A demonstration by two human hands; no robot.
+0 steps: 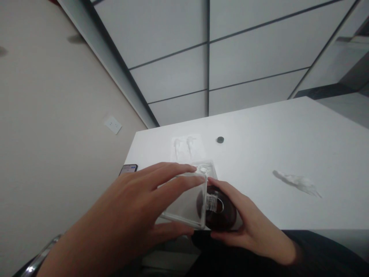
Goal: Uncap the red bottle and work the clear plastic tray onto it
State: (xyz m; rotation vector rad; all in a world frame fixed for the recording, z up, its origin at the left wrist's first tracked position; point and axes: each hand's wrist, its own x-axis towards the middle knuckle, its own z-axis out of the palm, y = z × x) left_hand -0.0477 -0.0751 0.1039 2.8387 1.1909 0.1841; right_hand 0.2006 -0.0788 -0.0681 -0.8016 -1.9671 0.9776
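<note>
My left hand [135,207] grips a clear plastic box [187,202] at the near edge of the white table [288,146], fingers over its top edge and thumb beneath. My right hand [248,223] wraps around a dark round object [219,211] with a small label, which sits half inside the box's open right side. Behind the box lies a clear plastic piece [205,168] with a round ring on it.
A small bag with two white earpieces [184,148] and a little black disc [220,139] lie farther back. A crumpled clear wrapper [298,181] lies to the right. A phone [128,168] rests at the table's left edge. A wall socket [113,125] is on the left wall.
</note>
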